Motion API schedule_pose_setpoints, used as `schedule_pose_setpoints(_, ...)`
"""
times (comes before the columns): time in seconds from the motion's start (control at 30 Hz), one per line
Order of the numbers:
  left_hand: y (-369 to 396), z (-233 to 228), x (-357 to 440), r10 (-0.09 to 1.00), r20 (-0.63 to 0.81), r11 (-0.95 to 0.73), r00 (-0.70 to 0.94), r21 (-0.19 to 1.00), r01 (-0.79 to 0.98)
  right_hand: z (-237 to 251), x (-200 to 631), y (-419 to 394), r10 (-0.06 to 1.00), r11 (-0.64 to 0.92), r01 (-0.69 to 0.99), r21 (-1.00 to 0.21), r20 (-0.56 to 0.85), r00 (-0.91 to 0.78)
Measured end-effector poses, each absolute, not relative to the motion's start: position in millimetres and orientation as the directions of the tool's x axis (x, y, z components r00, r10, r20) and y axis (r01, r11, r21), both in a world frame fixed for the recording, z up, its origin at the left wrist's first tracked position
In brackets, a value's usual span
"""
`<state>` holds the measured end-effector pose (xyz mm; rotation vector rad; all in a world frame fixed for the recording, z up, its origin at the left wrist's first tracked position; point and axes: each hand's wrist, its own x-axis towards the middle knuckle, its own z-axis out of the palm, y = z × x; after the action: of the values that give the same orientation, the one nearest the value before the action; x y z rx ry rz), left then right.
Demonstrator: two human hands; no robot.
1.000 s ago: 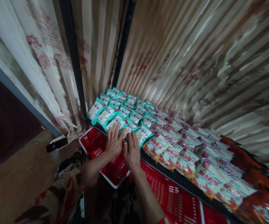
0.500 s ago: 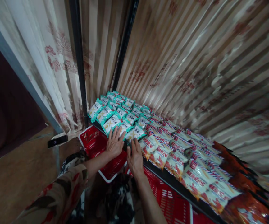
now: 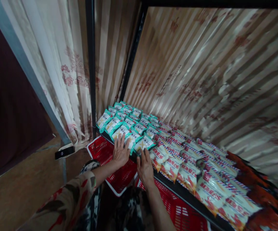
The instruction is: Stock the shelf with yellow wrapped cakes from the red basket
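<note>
Rows of small teal-and-white snack packets (image 3: 141, 127) lie on a dark shelf, the front ones tilted. My left hand (image 3: 121, 152) rests at the front row with its fingers spread, the tips on one teal packet (image 3: 122, 131) and beside the neighbouring teal packet (image 3: 133, 138). Just to its right, my right hand (image 3: 145, 166) has its fingers stretched out, the tips at the lower edge of the front teal packet (image 3: 145, 143). Neither hand grips a packet.
White-and-red snack packets (image 3: 189, 171) fill the shelf to the right, with orange-brown bags (image 3: 266, 219) beyond them. Below the black shelf edge (image 3: 184, 195) stand red baskets (image 3: 100, 149). A black phone-like object (image 3: 64, 152) is at the left. Striped curtain-like sheeting (image 3: 201, 64) hangs behind.
The camera view has tilted and shifted, so the shelf appears lower and farther right. Both hands stay at the same front teal packets, with the left-hand fingers shifted slightly.
</note>
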<state>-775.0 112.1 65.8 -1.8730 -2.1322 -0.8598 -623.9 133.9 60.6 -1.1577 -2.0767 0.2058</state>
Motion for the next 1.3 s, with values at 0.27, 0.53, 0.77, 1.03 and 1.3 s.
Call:
schedule_pose_setpoints(0.27, 112, 69, -777, 0.824, 0.520, 0.056, -0.223, 0.316, 0.947, 61, -631, 139, 0.780, 0.586, 0.679, -0.442, 0.533, -0.327)
schedule_pose_setpoints(0.53, 116, 61, -786, 0.849, 0.503, 0.006, -0.159, 0.291, 0.957, 59, -633, 143, 0.789, 0.580, 0.704, -0.410, 0.498, -0.359)
schedule_pose_setpoints(0.77, 109, 57, -776, 0.848, 0.529, -0.114, -0.041, 0.258, 0.959, 54, -632, 146, 0.798, 0.564, 0.725, -0.395, 0.488, -0.354)
schedule_pose_setpoints(1.03, 112, 52, -773, 0.880, 0.471, -0.084, -0.061, 0.281, 0.956, 60, -629, 141, 0.741, 0.623, 0.715, -0.318, 0.532, -0.409)
schedule_pose_setpoints(1.3, 93, 55, -750, 0.872, 0.487, -0.144, -0.045, 0.344, 0.928, 74, -601, 110, 0.751, 0.464, 0.836, -0.294, 0.632, -0.194)
